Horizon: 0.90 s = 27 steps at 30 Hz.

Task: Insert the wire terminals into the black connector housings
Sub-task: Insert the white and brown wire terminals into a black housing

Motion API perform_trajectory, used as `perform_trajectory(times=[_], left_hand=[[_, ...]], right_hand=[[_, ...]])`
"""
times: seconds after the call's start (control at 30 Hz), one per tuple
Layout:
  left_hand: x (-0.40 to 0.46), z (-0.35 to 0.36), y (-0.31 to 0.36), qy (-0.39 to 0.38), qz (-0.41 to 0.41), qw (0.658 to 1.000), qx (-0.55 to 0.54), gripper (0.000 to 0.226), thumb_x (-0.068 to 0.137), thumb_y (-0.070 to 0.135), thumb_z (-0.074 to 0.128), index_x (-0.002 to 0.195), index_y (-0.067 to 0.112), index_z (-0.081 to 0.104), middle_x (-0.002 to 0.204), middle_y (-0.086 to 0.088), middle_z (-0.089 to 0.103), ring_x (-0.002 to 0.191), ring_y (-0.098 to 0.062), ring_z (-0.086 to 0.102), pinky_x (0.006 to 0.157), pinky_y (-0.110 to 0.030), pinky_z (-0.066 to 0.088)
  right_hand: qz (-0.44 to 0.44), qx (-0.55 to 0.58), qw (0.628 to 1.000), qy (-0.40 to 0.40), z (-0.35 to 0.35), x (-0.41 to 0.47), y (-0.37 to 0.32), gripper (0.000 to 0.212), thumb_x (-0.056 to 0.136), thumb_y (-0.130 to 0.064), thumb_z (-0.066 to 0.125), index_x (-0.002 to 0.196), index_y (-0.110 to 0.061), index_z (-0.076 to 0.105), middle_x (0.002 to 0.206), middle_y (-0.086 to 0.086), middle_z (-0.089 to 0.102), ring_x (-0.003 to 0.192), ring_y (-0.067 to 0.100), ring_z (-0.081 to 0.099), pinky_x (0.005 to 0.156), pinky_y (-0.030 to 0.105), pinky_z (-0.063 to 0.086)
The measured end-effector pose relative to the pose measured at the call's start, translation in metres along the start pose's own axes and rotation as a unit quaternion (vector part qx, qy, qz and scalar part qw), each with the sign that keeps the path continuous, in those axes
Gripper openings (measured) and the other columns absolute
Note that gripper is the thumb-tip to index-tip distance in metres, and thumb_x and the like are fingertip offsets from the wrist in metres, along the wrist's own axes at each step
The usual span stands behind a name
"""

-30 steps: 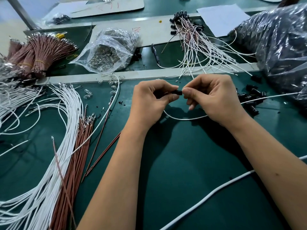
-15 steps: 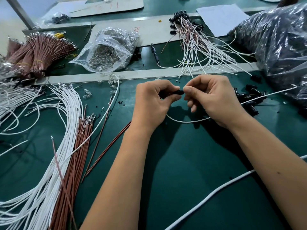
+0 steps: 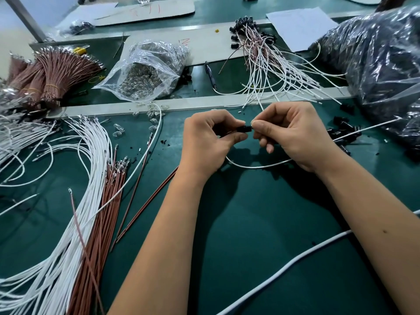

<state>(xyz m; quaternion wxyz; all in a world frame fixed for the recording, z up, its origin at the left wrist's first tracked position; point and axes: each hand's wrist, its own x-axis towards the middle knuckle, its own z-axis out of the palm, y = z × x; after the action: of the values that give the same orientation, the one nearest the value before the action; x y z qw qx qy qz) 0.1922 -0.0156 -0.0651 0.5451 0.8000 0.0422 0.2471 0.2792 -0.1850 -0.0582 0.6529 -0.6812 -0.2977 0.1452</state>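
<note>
My left hand [image 3: 209, 139] pinches a small black connector housing [image 3: 244, 129] between thumb and forefinger above the green mat. My right hand [image 3: 293, 135] meets it from the right, its thumb and forefinger pinched at the housing's end on what looks like a wire terminal. A white wire [image 3: 261, 165] loops beneath both hands and runs off to the right. A brown wire [image 3: 156, 193] trails down-left from under my left hand. The terminal itself is hidden by my fingertips.
Loose white wires [image 3: 75, 178] and brown wires [image 3: 106, 212] lie at the left. Spare black housings [image 3: 345, 130] sit right of my hands. Finished assemblies [image 3: 268, 60], a clear bag of parts [image 3: 145, 71], a dark plastic bag [image 3: 381, 71] and bundled brown wires [image 3: 54, 73] lie behind. A white cable [image 3: 295, 262] crosses front right.
Both hands stayed together at the housing, shifting only slightly. The brown wire under my left hand has swung a little to the right.
</note>
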Motion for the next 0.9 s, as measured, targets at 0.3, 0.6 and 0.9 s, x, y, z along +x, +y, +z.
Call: perform_trajectory(times=[0.3, 0.6, 0.9], left_hand=[[0.001, 0.004, -0.003, 0.022, -0.051, 0.993, -0.100, 0.022, 0.071, -0.008, 0.084, 0.082, 0.008, 0.074, 0.082, -0.008, 0.078, 0.077, -0.015, 0.074, 0.074, -0.024, 0.057], [0.004, -0.004, -0.004, 0.047, -0.057, 0.957, -0.280, 0.028, 0.076, -0.017, 0.075, 0.085, 0.008, 0.068, 0.093, -0.013, 0.077, 0.090, -0.020, 0.074, 0.083, -0.028, 0.056], [0.002, -0.007, 0.005, -0.026, -0.027, 0.922, -0.386, 0.027, 0.077, -0.016, 0.066, 0.088, 0.009, 0.065, 0.101, -0.012, 0.076, 0.101, -0.023, 0.071, 0.095, -0.033, 0.052]], right_hand=[[-0.097, -0.094, 0.989, 0.062, 0.009, -0.003, -0.005, 0.007, 0.094, -0.002, 0.072, 0.088, -0.005, 0.069, 0.069, 0.005, 0.069, 0.054, 0.019, 0.064, 0.047, 0.029, 0.051], [-0.307, -0.325, 0.873, 0.195, 0.024, -0.013, -0.018, 0.012, 0.099, -0.009, 0.067, 0.092, 0.000, 0.071, 0.083, 0.006, 0.070, 0.071, 0.018, 0.062, 0.068, 0.033, 0.054], [-0.349, -0.304, 0.865, 0.193, 0.036, -0.020, -0.024, 0.011, 0.099, -0.004, 0.065, 0.100, 0.003, 0.073, 0.093, 0.008, 0.071, 0.080, 0.018, 0.067, 0.069, 0.035, 0.059]])
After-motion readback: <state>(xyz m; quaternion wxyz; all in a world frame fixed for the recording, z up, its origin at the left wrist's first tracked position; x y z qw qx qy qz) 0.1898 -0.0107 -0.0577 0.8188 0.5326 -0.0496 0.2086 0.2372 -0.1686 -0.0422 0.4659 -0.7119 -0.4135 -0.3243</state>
